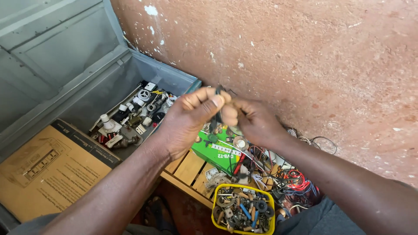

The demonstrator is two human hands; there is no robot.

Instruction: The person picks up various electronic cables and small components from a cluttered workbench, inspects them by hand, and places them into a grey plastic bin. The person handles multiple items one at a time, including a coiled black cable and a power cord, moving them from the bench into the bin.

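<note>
A grey metal box (93, 82) of small parts stands leftmost, then the left hand (191, 115) and right hand (252, 119) together pinch a small dark part (218, 106) above the green package (215, 150) and yellow tub (243, 209) on the wooden worktop (189, 169).

Bright, even daylight, soft shadows, no glare; slight blur at the hands (222, 115).

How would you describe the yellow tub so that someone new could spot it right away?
Start at the wooden pallet below the two hands, left hand and right hand. Past the green box and the tangle of wires, at the bottom edge of the view, sits the yellow tub. It is the only yellow container, squarish with rounded corners, and full of small metal and plastic parts.
</note>
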